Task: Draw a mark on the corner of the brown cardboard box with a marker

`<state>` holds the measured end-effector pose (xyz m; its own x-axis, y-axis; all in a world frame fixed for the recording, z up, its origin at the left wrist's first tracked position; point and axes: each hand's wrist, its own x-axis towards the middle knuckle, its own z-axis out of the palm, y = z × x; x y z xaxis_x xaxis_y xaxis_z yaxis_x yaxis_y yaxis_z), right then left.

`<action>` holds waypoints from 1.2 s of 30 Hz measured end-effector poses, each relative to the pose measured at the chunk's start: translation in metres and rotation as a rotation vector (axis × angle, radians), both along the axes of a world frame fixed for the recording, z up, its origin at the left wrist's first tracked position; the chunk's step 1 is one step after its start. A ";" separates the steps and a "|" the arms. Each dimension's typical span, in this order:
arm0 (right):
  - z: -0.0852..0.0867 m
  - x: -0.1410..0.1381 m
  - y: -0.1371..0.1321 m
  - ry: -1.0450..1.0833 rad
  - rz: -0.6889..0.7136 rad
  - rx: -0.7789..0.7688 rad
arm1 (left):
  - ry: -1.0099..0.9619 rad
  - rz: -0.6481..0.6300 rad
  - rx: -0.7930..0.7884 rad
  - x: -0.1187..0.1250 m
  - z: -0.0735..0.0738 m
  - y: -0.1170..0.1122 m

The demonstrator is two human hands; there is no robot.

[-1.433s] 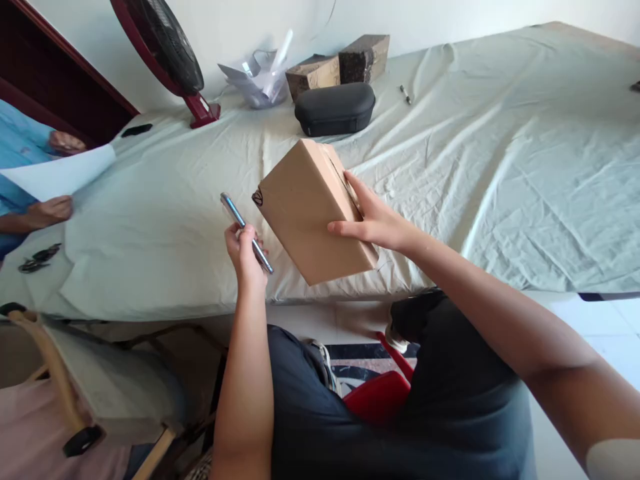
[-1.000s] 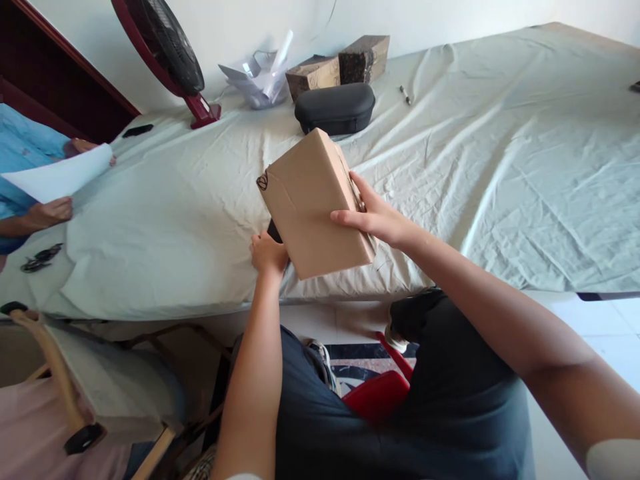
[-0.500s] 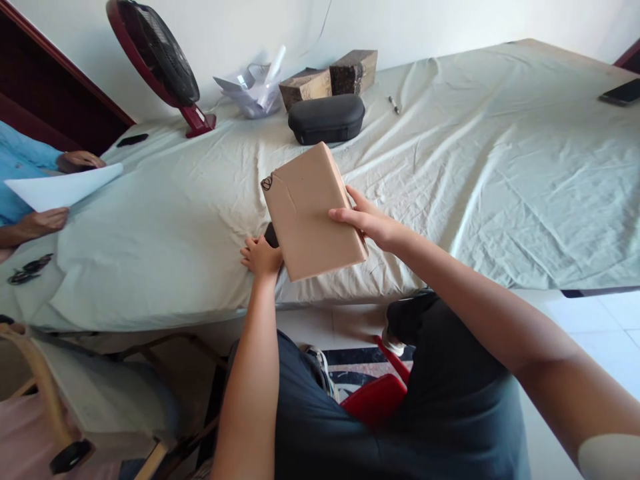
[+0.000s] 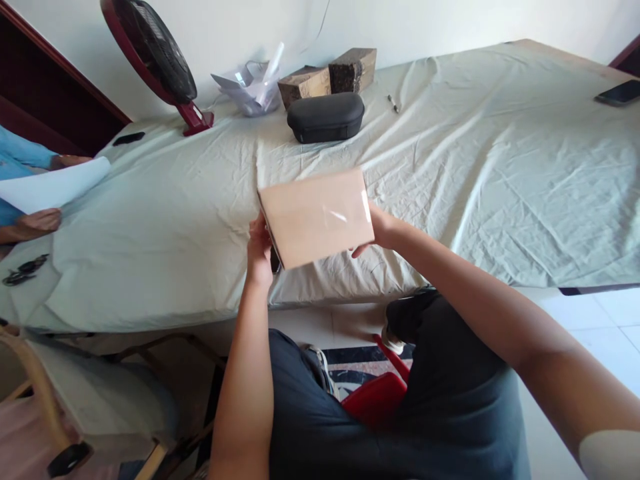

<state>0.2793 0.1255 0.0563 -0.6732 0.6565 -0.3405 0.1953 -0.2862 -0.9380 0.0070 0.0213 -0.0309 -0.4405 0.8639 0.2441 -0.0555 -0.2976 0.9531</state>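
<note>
A tan cardboard box (image 4: 317,217) is held tilted above the near part of the cloth-covered table, with a shiny strip of clear tape on the face toward me. My left hand (image 4: 260,253) grips its left edge, the fingers partly behind it. At the right end, my right hand (image 4: 381,228) is closed round the box, most of its fingers hidden. Beneath the box's lower left corner, close to my left palm, shows a bit of a dark object (image 4: 275,261); the rest is covered and I cannot tell what it is.
Behind the box stand a black zip case (image 4: 326,118), two brown boxes (image 4: 353,71) and a clear plastic basket (image 4: 253,100). A fan (image 4: 193,120) is at the back left, a pen (image 4: 393,103) and phone (image 4: 619,93) farther right. At left another person holds white paper (image 4: 55,190).
The box has been turned so that a different, taped face shows. My left hand has come up from the cloth to its left edge, and my right hand has shifted round the right end.
</note>
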 end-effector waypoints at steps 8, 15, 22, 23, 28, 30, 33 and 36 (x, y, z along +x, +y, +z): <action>0.002 -0.004 -0.003 0.079 -0.170 0.166 | 0.030 0.002 0.063 0.006 0.015 -0.011; 0.008 -0.003 0.001 0.236 -0.448 0.523 | -0.396 -0.358 -0.370 0.016 0.041 -0.032; 0.012 0.007 -0.005 0.194 -0.447 0.858 | -0.649 -0.426 -0.614 0.033 0.033 -0.015; 0.014 0.008 -0.007 0.176 -0.438 0.853 | -0.645 -0.417 -0.600 0.034 0.032 -0.014; 0.023 0.013 -0.014 0.107 -0.410 0.783 | -0.556 -0.409 -0.557 0.034 0.028 -0.013; 0.024 0.015 -0.015 0.094 -0.409 0.767 | -0.542 -0.420 -0.540 0.035 0.027 -0.012; 0.023 0.018 -0.015 0.090 -0.408 0.746 | -0.549 -0.413 -0.530 0.038 0.025 -0.010; 0.025 0.019 -0.016 0.107 -0.421 0.726 | -0.565 -0.407 -0.532 0.040 0.026 -0.008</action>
<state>0.2981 0.1098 0.0812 -0.3279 0.8908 0.3146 0.1072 0.3659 -0.9245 0.0470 0.0128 -0.0047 -0.0062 0.9174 -0.3979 -0.5665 0.3247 0.7574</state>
